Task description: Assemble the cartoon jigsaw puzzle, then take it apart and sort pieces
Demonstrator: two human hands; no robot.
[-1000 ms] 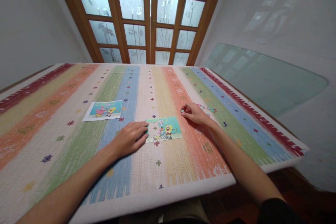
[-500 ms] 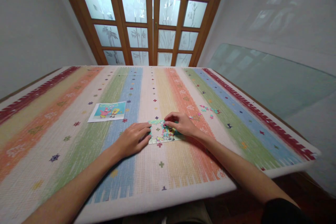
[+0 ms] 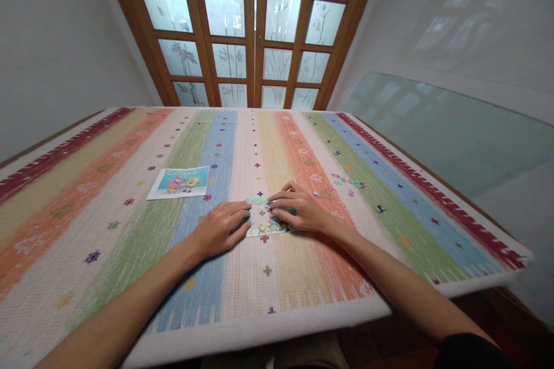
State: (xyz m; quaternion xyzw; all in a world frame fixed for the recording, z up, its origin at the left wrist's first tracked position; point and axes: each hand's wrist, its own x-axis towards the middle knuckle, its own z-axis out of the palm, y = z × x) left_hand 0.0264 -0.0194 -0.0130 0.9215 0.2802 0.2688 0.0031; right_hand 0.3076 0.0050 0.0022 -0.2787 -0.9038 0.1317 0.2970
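Note:
A partly assembled jigsaw puzzle (image 3: 265, 229) lies flat on the striped tablecloth, with an open gap in its middle where the cloth shows through. My left hand (image 3: 221, 226) rests along the puzzle's left edge, fingers stretched out and touching it. Over the right part of the puzzle lies my right hand (image 3: 298, 209), its fingers spread and fingertips pressing on the pieces. That hand covers much of the right side, so those pieces are partly hidden.
A printed picture card (image 3: 179, 183) with cartoon figures lies to the left. Loose puzzle pieces (image 3: 350, 182) are scattered on the right, beyond my right hand. The tablecloth (image 3: 242, 282) ends at the table's near edge. Wooden glazed doors (image 3: 255, 40) stand behind the table.
My right hand has gone from a pinch at the puzzle's upper edge to fingers spread flatter over its right part. My left hand stays in place.

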